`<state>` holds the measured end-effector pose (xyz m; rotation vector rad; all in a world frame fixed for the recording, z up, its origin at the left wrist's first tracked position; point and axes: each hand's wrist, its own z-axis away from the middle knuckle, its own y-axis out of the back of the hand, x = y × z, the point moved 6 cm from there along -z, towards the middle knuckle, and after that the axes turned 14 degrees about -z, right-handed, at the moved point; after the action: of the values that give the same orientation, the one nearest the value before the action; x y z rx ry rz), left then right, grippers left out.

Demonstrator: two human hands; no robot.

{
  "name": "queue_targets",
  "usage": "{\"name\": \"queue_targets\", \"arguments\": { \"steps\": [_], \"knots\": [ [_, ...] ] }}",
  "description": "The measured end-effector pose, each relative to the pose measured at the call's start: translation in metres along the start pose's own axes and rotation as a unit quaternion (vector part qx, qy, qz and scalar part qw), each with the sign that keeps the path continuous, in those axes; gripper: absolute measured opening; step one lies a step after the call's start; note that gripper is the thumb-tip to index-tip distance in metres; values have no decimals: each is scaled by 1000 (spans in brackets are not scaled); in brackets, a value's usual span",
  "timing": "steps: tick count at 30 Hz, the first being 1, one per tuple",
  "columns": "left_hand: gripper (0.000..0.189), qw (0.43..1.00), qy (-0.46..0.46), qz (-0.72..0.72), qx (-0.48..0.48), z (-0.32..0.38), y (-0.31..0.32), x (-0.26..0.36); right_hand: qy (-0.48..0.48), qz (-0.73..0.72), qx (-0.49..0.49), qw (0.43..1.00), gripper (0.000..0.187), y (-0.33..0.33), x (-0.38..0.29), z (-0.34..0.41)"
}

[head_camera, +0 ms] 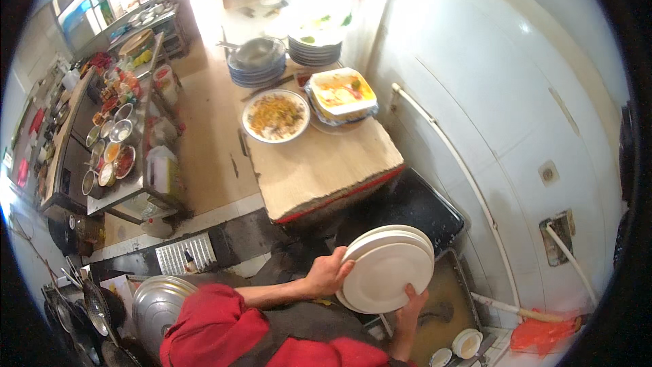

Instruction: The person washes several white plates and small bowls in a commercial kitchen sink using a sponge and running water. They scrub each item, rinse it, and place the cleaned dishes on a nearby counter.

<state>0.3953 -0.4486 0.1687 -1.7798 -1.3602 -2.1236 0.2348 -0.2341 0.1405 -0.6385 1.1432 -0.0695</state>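
Observation:
Several white plates [387,278] are gathered in a tilted stack in front of me. My left hand [330,272] grips the stack at its left edge, thumb over the front plate. My right hand [411,306] holds its lower right edge, with the thumb on the front plate's face. Under and right of the plates lies a sink basin [453,280] of murky water, partly hidden by the plates and my arm. Small white bowls [466,342] sit near its lower right corner. A dark cloth-like thing [437,312] is in the water.
Beyond the basin is a black tray or basin [428,204]. A wood-topped table [326,173] bears a plate of food [276,115], a white food tub [342,93] and stacked plates [315,53]. White pipes [458,153] run along the right wall. Metal lids [160,300] stand at my left.

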Motion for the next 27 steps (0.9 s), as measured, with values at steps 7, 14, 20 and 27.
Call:
{"name": "queue_targets", "arguments": {
  "steps": [7,14,20,27],
  "knots": [
    [28,981,109,7,160,8,163,-89,27,39,-90,995,58,-176,72,-6],
    [33,955,185,130,192,12,339,-250,-67,57,-209,974,52,-403,213,10],
    [39,901,244,220,282,28,467,-359,-164,78,-250,951,48,-560,338,6],
    [46,795,261,369,405,3,566,-471,-264,87,-308,910,42,-728,452,-19]
  ]
}}
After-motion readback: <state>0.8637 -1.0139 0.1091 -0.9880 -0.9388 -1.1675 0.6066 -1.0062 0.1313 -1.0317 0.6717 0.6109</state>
